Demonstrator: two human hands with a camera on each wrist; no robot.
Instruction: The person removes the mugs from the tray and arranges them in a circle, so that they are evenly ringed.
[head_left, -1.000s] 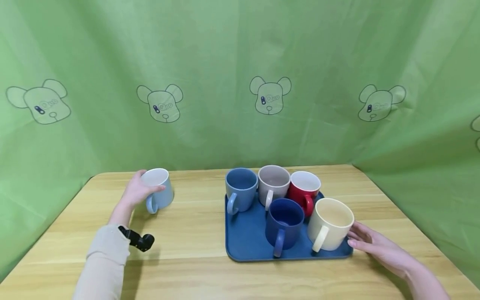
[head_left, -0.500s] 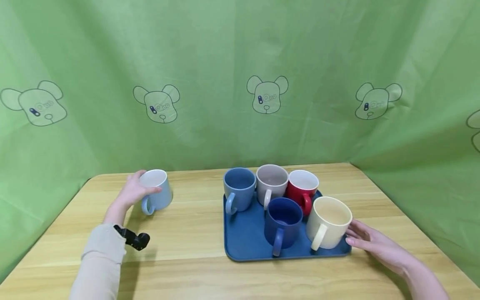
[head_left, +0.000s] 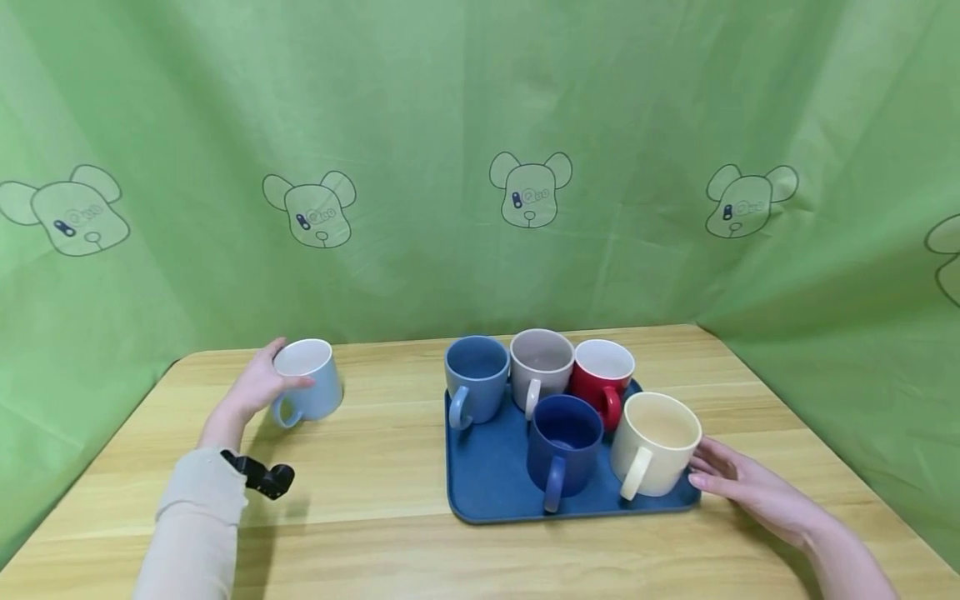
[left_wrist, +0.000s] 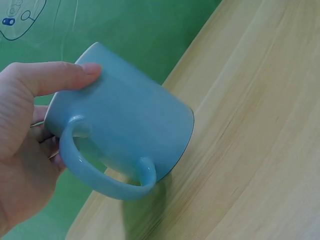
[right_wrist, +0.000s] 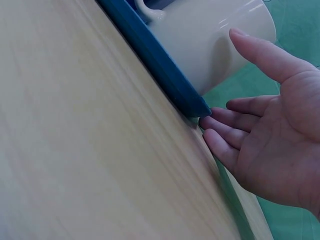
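Light blue mug (head_left: 324, 398), head view: on the left part of the table (head_left: 360, 542), well apart from the tray (head_left: 483, 477); my left hand (head_left: 257, 383) holds it near the rim, its handle (head_left: 281, 414) pointing to the near left.
Tray, head view: five mugs stand upright on it; a medium blue mug (head_left: 489, 393), a grey mug (head_left: 553, 382) and a red mug (head_left: 587, 390) at the back; a navy mug (head_left: 583, 467) and a cream mug (head_left: 669, 468) in front; bare tray shows at the near left.
Tally, head view: five on, one off; I judge one mug is left to deal with (which way the mugs travel, this moment can't tell me).
Pinch, left wrist view: my thumb (left_wrist: 62, 78) presses the outer wall by the rim; my other fingers, partly hidden, go round the far side; whether the base touches the wood, I cannot tell.
Right hand (right_wrist: 280, 135), right wrist view: thumb spread from loosely bent fingers, nothing gripped; fingertips at the tray's corner, contact unclear.
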